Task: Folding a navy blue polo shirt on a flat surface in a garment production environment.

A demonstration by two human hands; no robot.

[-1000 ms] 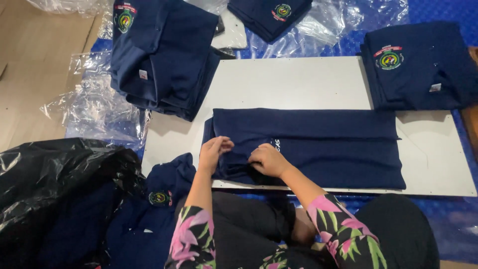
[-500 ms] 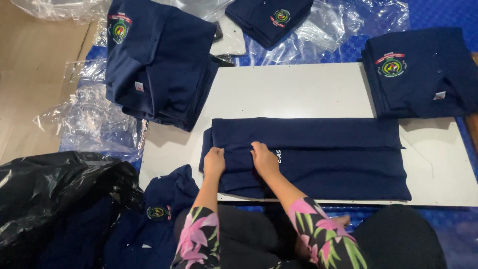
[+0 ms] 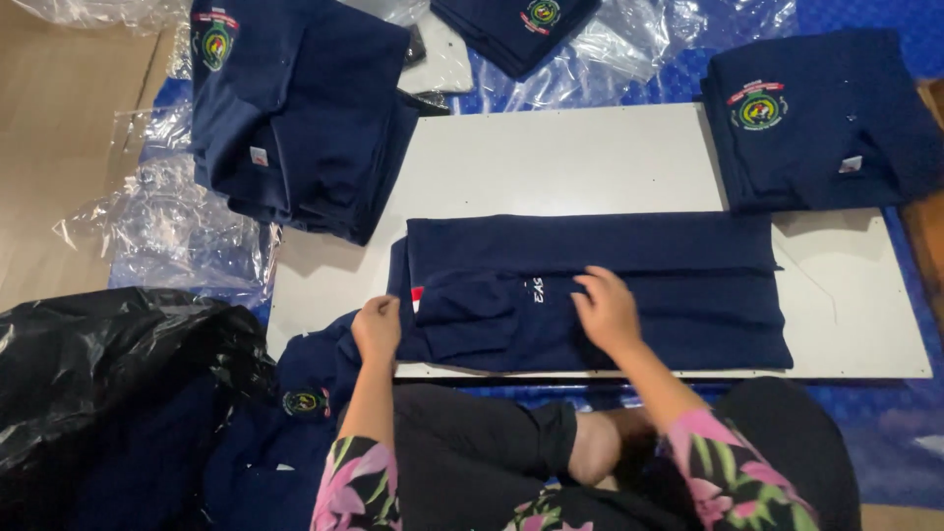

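A navy blue garment point(image 3: 669, 285) lies folded into a long strip across a white board point(image 3: 551, 157). My left hand point(image 3: 378, 328) grips the garment's left end at the board's near edge, fingers closed on the cloth. Flat on the middle of the strip, beside some white lettering, rests my right hand point(image 3: 607, 310) with its fingers spread. A small red and white tag shows just right of the left hand.
A stack of folded navy shirts point(image 3: 295, 108) with round crests lies at the back left, another stack point(image 3: 816, 118) at the right, a third point(image 3: 511, 25) at the top. Clear plastic bags point(image 3: 177, 226) lie on the left. A black plastic bag point(image 3: 108, 374) holds more shirts point(image 3: 305, 393).
My right hand has slid to the right along the strip. My left hand has moved to the garment's left end, and the view has shifted slightly.
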